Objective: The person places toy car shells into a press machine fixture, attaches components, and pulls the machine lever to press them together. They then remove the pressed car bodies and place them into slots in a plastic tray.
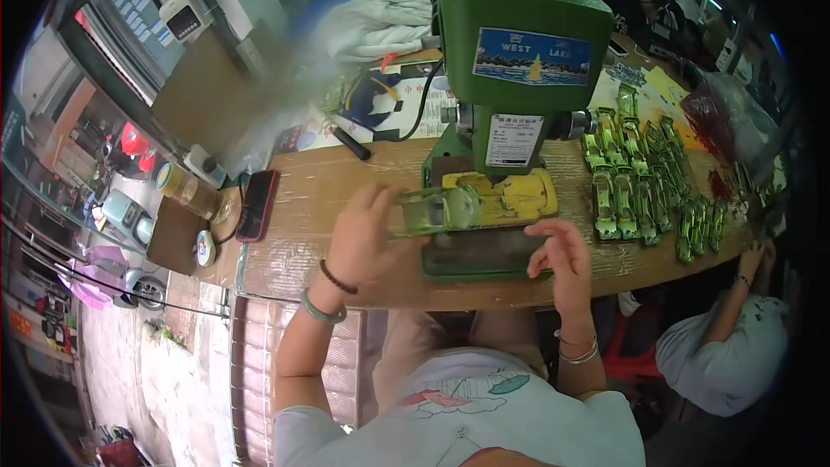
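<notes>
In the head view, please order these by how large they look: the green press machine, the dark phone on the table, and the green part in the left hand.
1. Green press machine, clearly largest.
2. Dark phone and green part: they look alike in size, so I do not rank them.

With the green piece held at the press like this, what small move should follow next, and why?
Probably slide the green metal piece further right onto the yellow fixture. The left hand holds it at the fixture's left edge, only partly under the green press, while the right hand hovers free, holding nothing.
</notes>
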